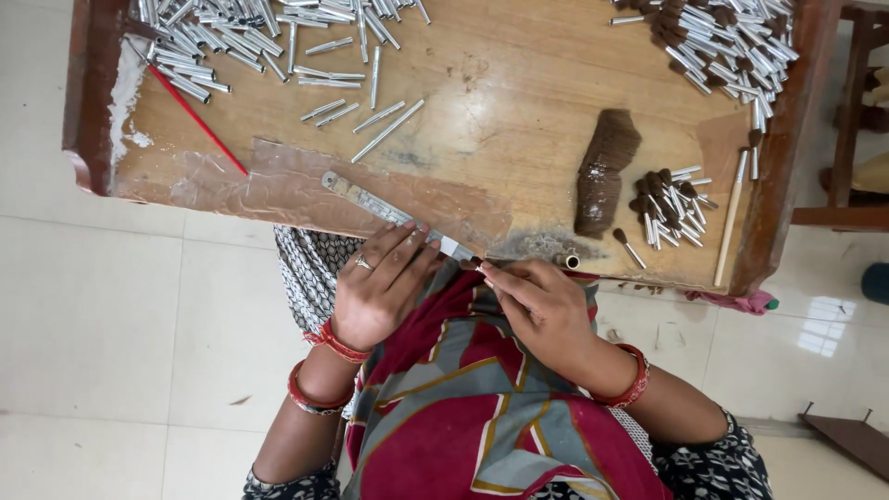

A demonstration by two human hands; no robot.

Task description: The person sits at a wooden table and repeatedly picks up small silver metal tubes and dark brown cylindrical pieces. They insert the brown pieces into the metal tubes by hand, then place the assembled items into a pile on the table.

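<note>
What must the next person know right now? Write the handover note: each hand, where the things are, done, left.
Left hand: flat on the long metal blade at the wooden tray's near edge.
Right hand: pinching a small brown bristle tuft at the blade's tip.
Done: silver tubes with brown tips heaped at right, more at top right.
Left: empty silver metal tubes at top left; brown bristle bundle at centre right.

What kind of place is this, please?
Probably a small handcraft workshop making brushes: a low wooden table carries heaps of metal tubes, finished tufted pieces and a bundle of brown bristle.
</note>
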